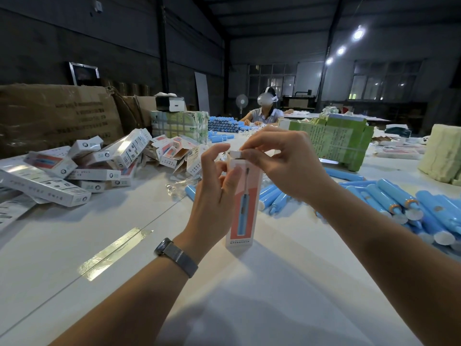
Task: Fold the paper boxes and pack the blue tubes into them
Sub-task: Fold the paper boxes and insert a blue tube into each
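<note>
A tall pink and white paper box stands upright above the white table, its picture of a blue tube facing me. My left hand grips the box's upper left side. My right hand pinches the white top flap of the box. Loose blue tubes lie in a pile to the right, and a few more lie just behind the box. Whether a tube is inside the box is hidden.
Packed and half-folded boxes are heaped at the left. Green bundles of flat cartons stand behind right, another bundle behind centre. A person with a headset sits across the table. A strip of shiny tape crosses the seam.
</note>
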